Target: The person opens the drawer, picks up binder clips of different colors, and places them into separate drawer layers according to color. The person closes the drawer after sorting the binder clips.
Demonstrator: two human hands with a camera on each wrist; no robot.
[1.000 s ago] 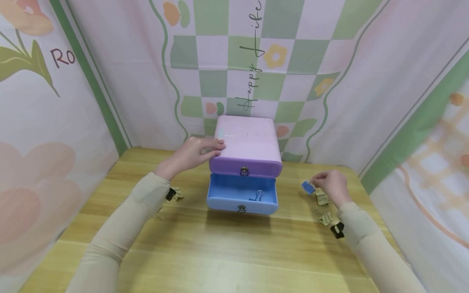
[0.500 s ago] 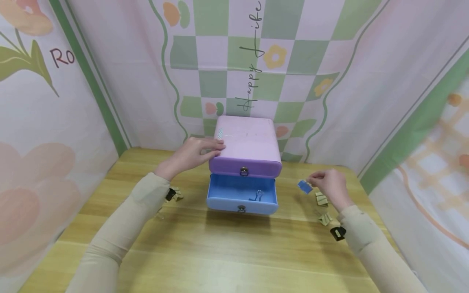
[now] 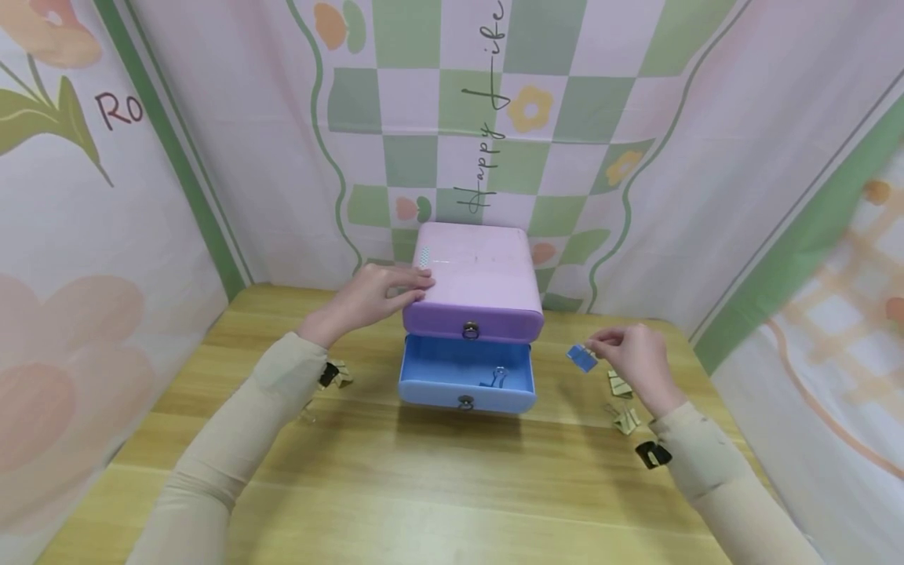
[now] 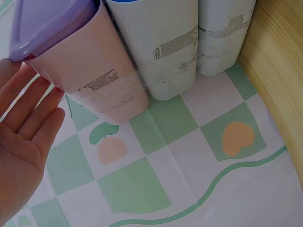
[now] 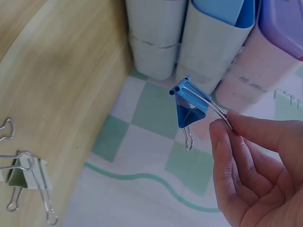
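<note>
A small drawer cabinet (image 3: 476, 263) with a pink top stands at the table's back, its purple drawer (image 3: 438, 322) closed and the blue drawer (image 3: 431, 392) below pulled out. Inside the blue drawer lies a dark blue binder clip (image 3: 497, 378) near the right side. My left hand (image 3: 374, 297) rests its fingertips on the cabinet's upper left edge, fingers nearly straight. To the right of the cabinet, my right hand (image 3: 639, 362) pinches a blue binder clip (image 5: 191, 106) by one wire handle between thumb and forefinger, above the table.
Light binder clips (image 3: 625, 421) and a black binder clip (image 3: 653, 454) lie on the table (image 3: 452, 486) near the right forearm. Another black clip (image 3: 328, 374) and a light one lie by the left sleeve. A patterned curtain (image 3: 282, 141) hangs close behind the cabinet.
My right hand has shifted slightly left toward the cabinet, carrying the blue binder clip. The left hand and the drawers have stayed put.
</note>
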